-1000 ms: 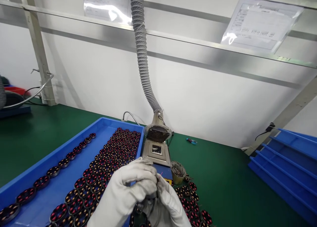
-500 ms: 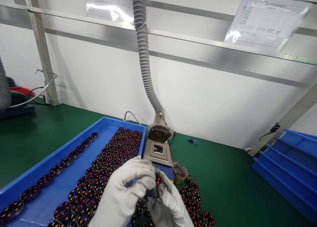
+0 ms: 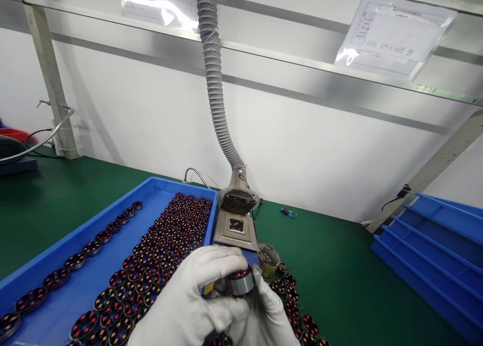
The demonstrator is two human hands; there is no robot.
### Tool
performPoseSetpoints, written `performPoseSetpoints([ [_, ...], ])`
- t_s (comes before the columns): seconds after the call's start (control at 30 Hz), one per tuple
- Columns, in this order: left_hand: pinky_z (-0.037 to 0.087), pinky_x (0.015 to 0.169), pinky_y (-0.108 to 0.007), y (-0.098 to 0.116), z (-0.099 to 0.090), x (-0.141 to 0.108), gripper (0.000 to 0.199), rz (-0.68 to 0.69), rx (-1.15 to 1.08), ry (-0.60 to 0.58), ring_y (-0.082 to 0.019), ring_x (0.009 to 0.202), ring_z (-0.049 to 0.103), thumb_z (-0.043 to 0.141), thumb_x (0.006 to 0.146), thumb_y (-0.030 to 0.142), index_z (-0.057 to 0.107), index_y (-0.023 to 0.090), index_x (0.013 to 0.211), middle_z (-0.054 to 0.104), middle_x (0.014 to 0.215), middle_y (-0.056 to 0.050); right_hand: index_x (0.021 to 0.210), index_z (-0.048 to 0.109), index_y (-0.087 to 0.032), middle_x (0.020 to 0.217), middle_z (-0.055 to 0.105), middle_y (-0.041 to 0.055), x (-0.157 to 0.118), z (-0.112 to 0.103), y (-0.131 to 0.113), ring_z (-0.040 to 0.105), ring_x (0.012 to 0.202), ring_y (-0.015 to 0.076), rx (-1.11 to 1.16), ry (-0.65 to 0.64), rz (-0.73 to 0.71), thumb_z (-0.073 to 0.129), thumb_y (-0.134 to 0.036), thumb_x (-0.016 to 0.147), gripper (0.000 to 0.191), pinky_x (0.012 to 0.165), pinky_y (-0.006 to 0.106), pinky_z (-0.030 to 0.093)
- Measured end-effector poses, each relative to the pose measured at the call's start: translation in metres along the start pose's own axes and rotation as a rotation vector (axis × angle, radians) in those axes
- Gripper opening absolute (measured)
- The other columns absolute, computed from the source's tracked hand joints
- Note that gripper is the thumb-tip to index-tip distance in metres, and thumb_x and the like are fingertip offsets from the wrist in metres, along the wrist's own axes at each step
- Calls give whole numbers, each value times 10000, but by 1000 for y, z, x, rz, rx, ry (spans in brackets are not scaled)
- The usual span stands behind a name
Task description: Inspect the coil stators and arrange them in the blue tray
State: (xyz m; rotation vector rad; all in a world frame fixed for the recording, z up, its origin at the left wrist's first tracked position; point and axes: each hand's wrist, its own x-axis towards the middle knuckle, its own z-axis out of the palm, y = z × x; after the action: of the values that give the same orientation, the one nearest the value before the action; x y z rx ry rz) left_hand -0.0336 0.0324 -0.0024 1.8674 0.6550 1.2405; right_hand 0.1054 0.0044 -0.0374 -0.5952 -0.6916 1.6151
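Observation:
A small round coil part, with a smooth silver metal side and red and black on its top face, sits between my two white-gloved hands. My left hand has its fingers across the part's top and left side. From the right, my right hand presses its thumb against the part's edge, with its other fingers partly hidden below. Just left of the part, a small dark shape shows between the left fingers; I cannot make out what it is. More such coil parts lie on the green table beside my right hand.
A blue tray on the left holds packed rows of coil parts and a separate line along its left side. Beyond my hands stands a metal solder-pot-like device under a grey hose. A cup and stacked blue trays are rightward.
The coil part has turned in my hands, so its silver side now faces me. My left fingers have shifted over its top. The whole view has moved slightly.

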Motion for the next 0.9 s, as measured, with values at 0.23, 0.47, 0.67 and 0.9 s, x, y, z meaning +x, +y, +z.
performPoseSetpoints([
  [0.23, 546, 667, -239, 4, 4, 9, 116, -215, -380, 198, -209, 717, 682, 705, 565, 138, 750, 233, 612, 746, 733, -50, 769, 682, -198, 727, 726, 9, 23, -16, 9, 674, 790, 171, -73, -13, -28, 709, -383, 680, 207, 794, 366, 527],
  [0.47, 538, 764, -286, 5, -5, 7, 130, -344, -440, 348, -225, 799, 680, 705, 605, 272, 732, 209, 715, 747, 825, -41, 901, 698, -207, 791, 744, 44, -5, 11, -12, 686, 690, 154, 77, -51, 100, 760, -382, 654, 309, 667, 280, 544],
  [0.67, 519, 673, -217, 15, -5, 3, 144, -371, -334, 72, -177, 774, 657, 606, 621, 116, 713, 210, 643, 728, 832, -26, 963, 682, -230, 924, 736, 40, -9, 1, -10, 684, 733, 145, 31, 23, 40, 769, -322, 656, 332, 635, 253, 546],
  [0.9, 511, 683, -185, 8, -2, 1, 57, -288, -565, 420, -144, 703, 650, 683, 592, 177, 676, 218, 553, 702, 666, 11, 836, 692, -191, 836, 742, 25, 13, -21, -3, 680, 875, 152, -83, 50, -11, 662, -321, 753, 156, 819, 325, 516],
])
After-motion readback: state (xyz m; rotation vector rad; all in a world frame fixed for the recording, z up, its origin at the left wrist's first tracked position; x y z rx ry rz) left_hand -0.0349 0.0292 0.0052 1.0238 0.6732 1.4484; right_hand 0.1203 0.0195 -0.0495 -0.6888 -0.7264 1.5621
